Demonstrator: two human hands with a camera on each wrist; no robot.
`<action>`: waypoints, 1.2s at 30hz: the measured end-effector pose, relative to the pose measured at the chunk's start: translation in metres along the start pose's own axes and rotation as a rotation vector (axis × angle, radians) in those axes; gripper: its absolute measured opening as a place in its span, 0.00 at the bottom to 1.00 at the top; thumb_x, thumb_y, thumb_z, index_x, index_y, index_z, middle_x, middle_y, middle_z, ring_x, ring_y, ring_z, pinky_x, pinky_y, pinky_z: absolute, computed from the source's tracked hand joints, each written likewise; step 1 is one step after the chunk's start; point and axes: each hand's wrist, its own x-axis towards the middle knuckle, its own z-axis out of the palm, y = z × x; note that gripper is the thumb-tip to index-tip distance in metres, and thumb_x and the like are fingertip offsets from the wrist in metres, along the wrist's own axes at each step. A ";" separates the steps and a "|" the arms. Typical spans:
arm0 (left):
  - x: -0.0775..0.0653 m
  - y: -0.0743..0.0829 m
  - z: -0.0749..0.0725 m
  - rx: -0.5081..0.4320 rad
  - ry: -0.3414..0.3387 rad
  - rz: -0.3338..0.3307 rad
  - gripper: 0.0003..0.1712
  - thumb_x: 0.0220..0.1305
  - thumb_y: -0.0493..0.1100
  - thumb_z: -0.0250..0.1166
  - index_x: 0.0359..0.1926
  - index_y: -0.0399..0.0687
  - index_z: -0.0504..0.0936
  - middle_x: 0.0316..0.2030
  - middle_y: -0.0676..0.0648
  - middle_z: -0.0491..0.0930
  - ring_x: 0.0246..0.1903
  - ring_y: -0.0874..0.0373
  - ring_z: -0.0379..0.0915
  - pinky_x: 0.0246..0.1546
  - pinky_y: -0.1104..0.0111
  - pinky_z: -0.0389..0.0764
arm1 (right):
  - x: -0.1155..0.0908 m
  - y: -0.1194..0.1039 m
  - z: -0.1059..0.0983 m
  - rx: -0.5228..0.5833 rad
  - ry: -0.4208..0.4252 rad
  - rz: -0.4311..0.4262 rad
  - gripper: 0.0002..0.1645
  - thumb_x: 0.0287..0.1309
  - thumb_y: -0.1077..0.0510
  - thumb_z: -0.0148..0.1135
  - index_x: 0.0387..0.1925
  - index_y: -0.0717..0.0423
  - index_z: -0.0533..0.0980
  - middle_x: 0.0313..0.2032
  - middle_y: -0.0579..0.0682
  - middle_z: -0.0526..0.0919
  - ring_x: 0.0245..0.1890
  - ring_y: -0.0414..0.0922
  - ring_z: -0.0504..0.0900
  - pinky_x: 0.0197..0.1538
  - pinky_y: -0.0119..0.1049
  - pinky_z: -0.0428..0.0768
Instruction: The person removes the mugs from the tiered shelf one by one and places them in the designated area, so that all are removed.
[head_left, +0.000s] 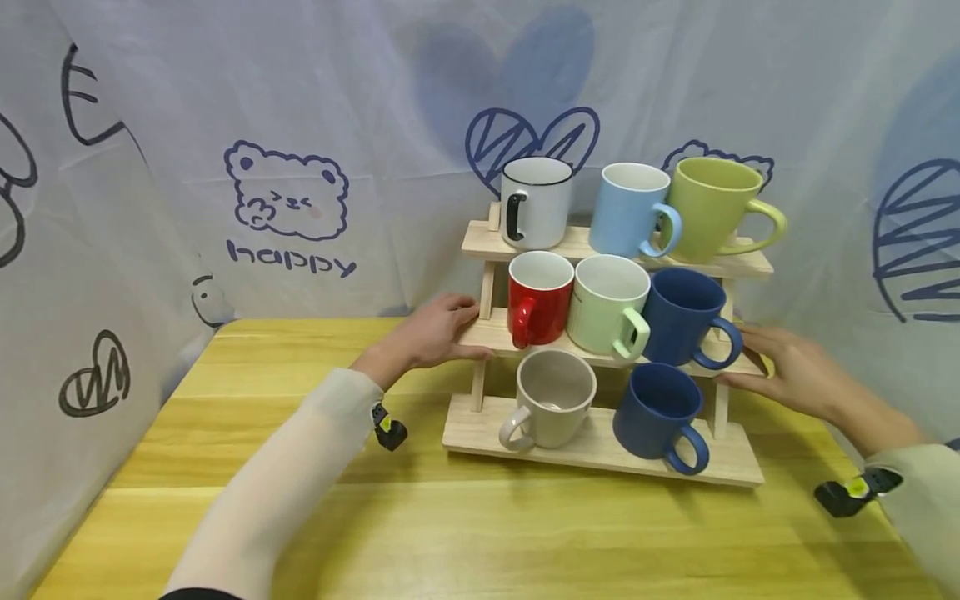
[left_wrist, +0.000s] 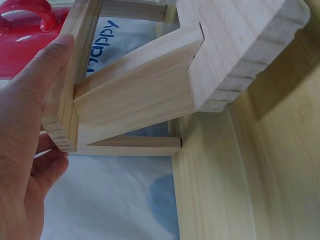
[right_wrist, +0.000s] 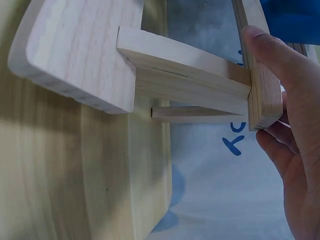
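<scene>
A three-tier wooden rack (head_left: 480, 425) holds mugs on every shelf. My left hand (head_left: 438, 331) grips the left end of its middle shelf, thumb on the front edge and fingers behind, as the left wrist view shows. At the opposite end, my right hand (head_left: 795, 371) holds the same shelf with its thumb (right_wrist: 267, 47) along the edge. On that shelf stand a red mug (head_left: 547, 304), a pale green mug (head_left: 603, 308) and a navy mug (head_left: 678, 317). Below them sit a beige mug (head_left: 558, 404) and another navy mug (head_left: 652, 417). Whether the rack's base touches the table is unclear.
The top shelf carries a white mug (head_left: 543, 208) with a black handle, a light blue mug (head_left: 622, 212) and a yellow-green mug (head_left: 708, 208). A wooden table (head_left: 420, 533) lies underneath. Close behind hangs a white cloth (head_left: 390, 100) with blue drawings.
</scene>
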 end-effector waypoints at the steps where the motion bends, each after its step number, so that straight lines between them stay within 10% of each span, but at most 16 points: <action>1: -0.001 -0.001 0.000 0.005 0.002 -0.002 0.51 0.57 0.67 0.67 0.66 0.31 0.69 0.64 0.35 0.68 0.65 0.40 0.62 0.68 0.55 0.61 | 0.002 0.001 0.001 0.011 -0.001 0.002 0.40 0.44 0.48 0.79 0.57 0.65 0.77 0.50 0.64 0.81 0.48 0.63 0.79 0.48 0.63 0.76; 25: -0.023 -0.015 -0.009 0.054 0.048 -0.082 0.49 0.53 0.71 0.67 0.61 0.34 0.76 0.60 0.38 0.73 0.59 0.42 0.68 0.63 0.54 0.69 | 0.051 -0.002 0.009 0.016 -0.193 0.097 0.48 0.54 0.37 0.70 0.65 0.65 0.69 0.59 0.66 0.75 0.53 0.65 0.77 0.53 0.64 0.73; 36: -0.031 -0.016 -0.012 0.055 0.035 -0.110 0.51 0.53 0.73 0.65 0.62 0.35 0.75 0.61 0.39 0.72 0.62 0.43 0.66 0.64 0.53 0.67 | 0.040 -0.013 0.016 0.010 -0.104 0.060 0.43 0.56 0.41 0.70 0.65 0.63 0.70 0.55 0.63 0.78 0.43 0.57 0.81 0.46 0.60 0.78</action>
